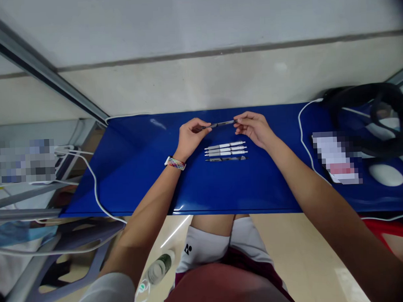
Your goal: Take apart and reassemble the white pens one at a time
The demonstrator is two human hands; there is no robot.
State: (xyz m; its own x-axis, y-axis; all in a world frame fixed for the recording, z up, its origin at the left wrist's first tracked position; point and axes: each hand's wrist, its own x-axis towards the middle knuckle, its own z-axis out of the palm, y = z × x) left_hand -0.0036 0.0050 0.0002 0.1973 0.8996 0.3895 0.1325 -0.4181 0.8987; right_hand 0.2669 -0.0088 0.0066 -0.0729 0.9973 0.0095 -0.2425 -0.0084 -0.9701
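A dark pen (pixel 223 123) is stretched level between my two hands, near the back of the blue desk (pixel 149 180). My left hand (pixel 193 132) pinches its left end, and a multicoloured band circles that wrist. At the right end, my right hand (pixel 252 127) grips it between thumb and fingers. Just below my hands lie several white pens (pixel 225 148) in a close row, side by side, tips to the left. Another dark pen (pixel 226 159) rests parallel to them on the side nearer me.
On the right are a blurred-out phone (pixel 335 158), a white computer mouse (pixel 386 175) and a black headset-like object (pixel 370 117). A white cable (pixel 302 133) runs beside them. Another cable (pixel 95 182) crosses the desk's left edge. A bottle (pixel 160 267) stands on the floor.
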